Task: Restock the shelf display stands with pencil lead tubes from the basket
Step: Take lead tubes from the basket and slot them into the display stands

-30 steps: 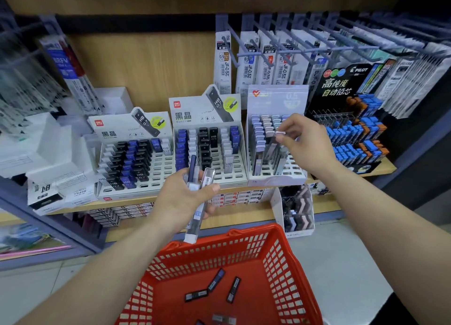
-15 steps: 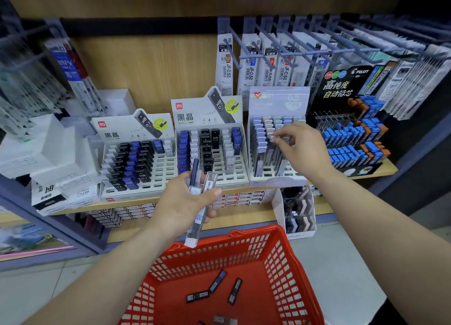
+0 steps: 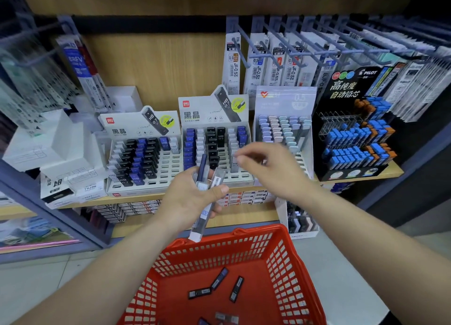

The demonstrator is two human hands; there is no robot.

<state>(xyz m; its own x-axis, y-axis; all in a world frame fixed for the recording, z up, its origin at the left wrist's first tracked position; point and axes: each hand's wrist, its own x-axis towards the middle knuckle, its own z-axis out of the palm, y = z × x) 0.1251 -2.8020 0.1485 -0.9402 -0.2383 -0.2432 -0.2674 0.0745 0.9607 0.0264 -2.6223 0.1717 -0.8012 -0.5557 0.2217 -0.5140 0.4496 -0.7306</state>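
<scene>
Left hand (image 3: 192, 200) grips a small bundle of lead tubes (image 3: 199, 227), held upright above the far rim of the red basket (image 3: 256, 232). Its fingers are curled round them, with the thumb across the front.

Right hand (image 3: 271, 168) hangs in front of the middle stand (image 3: 214, 119), just beside the bundle, and is blurred. Its fingers (image 3: 244, 157) are drawn together at the tips. I cannot tell whether they pinch a tube.

Progress, as I judge it, is part way.
- Left stand (image 3: 144, 158): left columns are filled; the right columns and front row show open slots.
- Middle stand: the front rows have gaps.
- Pastel stand (image 3: 283, 129): the rear rows are full; the front is hidden behind the right hand.
- Basket, below the shelf (image 3: 136, 199): at least three loose tubes (image 3: 220, 278) lie on its floor, with more at the lower edge.

Left to slot: the handful and what remains in the basket.
</scene>
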